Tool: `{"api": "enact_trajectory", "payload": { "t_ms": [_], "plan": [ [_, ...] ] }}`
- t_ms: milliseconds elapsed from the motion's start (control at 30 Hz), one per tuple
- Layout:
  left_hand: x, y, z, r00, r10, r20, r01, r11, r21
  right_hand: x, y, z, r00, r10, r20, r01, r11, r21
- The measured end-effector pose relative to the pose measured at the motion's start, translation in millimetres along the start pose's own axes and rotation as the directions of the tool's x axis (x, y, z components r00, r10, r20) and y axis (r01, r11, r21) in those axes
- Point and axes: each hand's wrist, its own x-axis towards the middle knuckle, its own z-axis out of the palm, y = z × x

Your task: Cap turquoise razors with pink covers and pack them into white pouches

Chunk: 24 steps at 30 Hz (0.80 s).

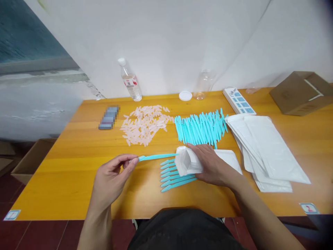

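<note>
Pinching a turquoise eyebrow razor [156,157] with my left hand [110,178], I hold its tip at the open white pouch [194,162] my right hand [212,165] curls around, over a row of razors [169,182] on the desk [78,152].

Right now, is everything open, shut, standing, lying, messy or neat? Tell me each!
Left hand, pinching turquoise stick
Right hand, gripping white bag
White bag, mouth open
Stick pile, messy
Stick row, neat
Pink pieces, loosely scattered
Bottle, standing, capped
Clear jar, standing
White lid, lying
Flat bags, overlapping
Phone, screen blurred
Power strip, lying
Tabletop box, can't tell if shut
Floor box, open
</note>
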Motion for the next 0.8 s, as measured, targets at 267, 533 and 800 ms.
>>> {"api": "enact_trajectory", "payload": {
  "t_ms": [267,533,800],
  "plan": [
    [0.4,26.8,96.1,0.883,0.417,0.214,-0.420,0.907,-0.035,2.3,-8.4,-2.5,0.998,-0.060,-0.013,0.060,0.998,0.018],
    [5.1,-29.3,84.5,0.912,0.246,0.327,-0.336,0.907,0.254,2.8,-11.9,-3.3,0.999,-0.041,0.010,0.040,0.999,0.037],
    [2.8,-36.1,83.2,0.924,0.140,0.356,-0.232,0.944,0.232,2.2,-10.0,-1.4,0.999,-0.032,0.010,0.031,0.999,0.034]
  ]
}}
